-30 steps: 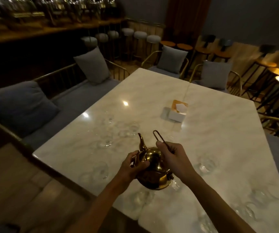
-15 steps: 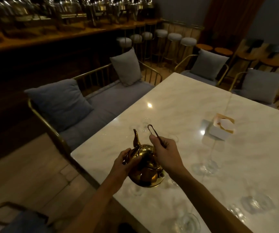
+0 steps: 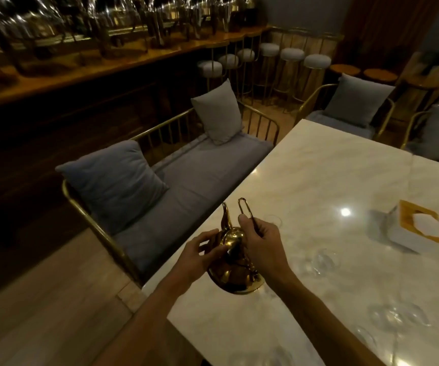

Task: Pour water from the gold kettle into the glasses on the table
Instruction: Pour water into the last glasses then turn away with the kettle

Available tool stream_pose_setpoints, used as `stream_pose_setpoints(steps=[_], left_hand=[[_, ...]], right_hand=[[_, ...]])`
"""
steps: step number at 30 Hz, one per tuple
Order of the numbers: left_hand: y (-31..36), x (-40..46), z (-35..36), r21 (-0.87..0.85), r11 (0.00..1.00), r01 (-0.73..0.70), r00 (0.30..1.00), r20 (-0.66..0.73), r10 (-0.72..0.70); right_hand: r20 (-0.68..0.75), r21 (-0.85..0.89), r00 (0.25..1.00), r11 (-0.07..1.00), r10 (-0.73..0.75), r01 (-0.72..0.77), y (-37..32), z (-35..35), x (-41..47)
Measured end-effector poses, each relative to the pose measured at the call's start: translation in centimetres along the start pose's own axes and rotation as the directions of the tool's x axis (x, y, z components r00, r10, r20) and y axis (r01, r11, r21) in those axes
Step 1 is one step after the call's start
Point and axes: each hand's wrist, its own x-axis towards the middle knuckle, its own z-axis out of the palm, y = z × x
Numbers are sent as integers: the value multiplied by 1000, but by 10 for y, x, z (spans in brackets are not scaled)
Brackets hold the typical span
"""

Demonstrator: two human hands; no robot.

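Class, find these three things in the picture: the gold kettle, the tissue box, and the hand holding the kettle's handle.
Kettle [image 3: 233, 277]: head view, on its round belly.
Tissue box [image 3: 408, 228]: head view, on its top face.
Right hand [image 3: 262, 245]: head view, on the back of the hand.

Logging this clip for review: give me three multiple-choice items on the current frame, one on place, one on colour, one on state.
1. Where is the tissue box?
A. on the bench
B. on the marble table
C. on a stool

2. What colour is the kettle?
A. gold
B. black
C. white

3. What does the right hand do?
A. lies flat on the table
B. grips the kettle's handle
C. lifts a glass

B: it sits on the tabletop at right. A: its body shines gold. B: its fingers curl round the wire handle.
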Motion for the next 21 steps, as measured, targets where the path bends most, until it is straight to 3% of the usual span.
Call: stream_pose_setpoints(steps=[6, 11, 16, 21], left_hand=[[3, 46, -33, 53, 997, 47, 999, 17, -48], [-1, 85, -54, 107, 988, 113, 979, 158, -129], [-14, 132, -76, 189, 972, 143, 914, 350, -203], [-25, 171, -83, 306, 933, 189, 843, 438, -314]], right_hand=[[-109, -29, 993, 998, 46, -50, 11, 39, 43], [-230, -13, 963, 989, 139, -146, 36, 63, 64], [-417, -7, 886, 974, 204, -227, 59, 89, 83], [-601, -6, 763, 953, 238, -302, 77, 125, 92]])
